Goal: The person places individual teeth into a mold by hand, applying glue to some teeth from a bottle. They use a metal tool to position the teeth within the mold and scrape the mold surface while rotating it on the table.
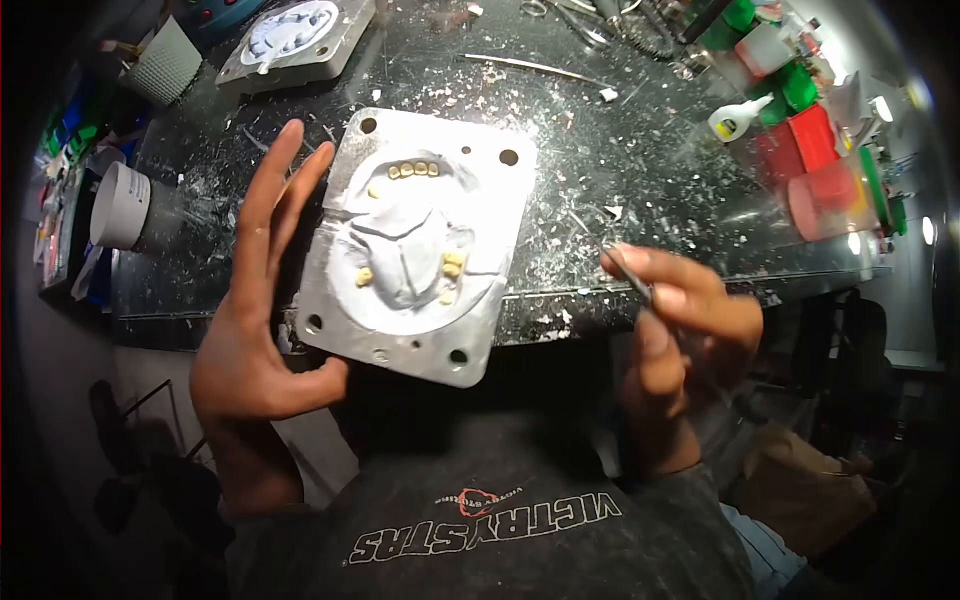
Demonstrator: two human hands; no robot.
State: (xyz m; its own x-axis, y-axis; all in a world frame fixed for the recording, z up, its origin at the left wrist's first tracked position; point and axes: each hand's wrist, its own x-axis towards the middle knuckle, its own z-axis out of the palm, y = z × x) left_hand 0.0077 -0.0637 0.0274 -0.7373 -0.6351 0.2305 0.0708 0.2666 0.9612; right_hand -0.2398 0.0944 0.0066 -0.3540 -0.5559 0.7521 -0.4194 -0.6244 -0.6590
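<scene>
A metal denture flask half (320, 275), filled with white plaster (405, 240), extends past the table's near edge. Several yellowish artificial teeth (413, 170) sit in the plaster. With thumb at the lower left corner and fingers stretched along the left side, my left hand (255, 330) steadies the flask half. Between thumb and fingertips, my right hand (690, 310) pinches a slim metal hand tool (627, 270). The tool points up and left, apart from the flask, at its right; its tip is too thin to make out well.
Another flask half (300, 68) with plaster lies at the back left. Plaster crumbs litter the dark table (600, 140). A long thin metal tool (535, 67) lies behind. At right are a small white bottle (738, 117) and a green-lidded jar (835, 200); a white tub (120, 207) stands left.
</scene>
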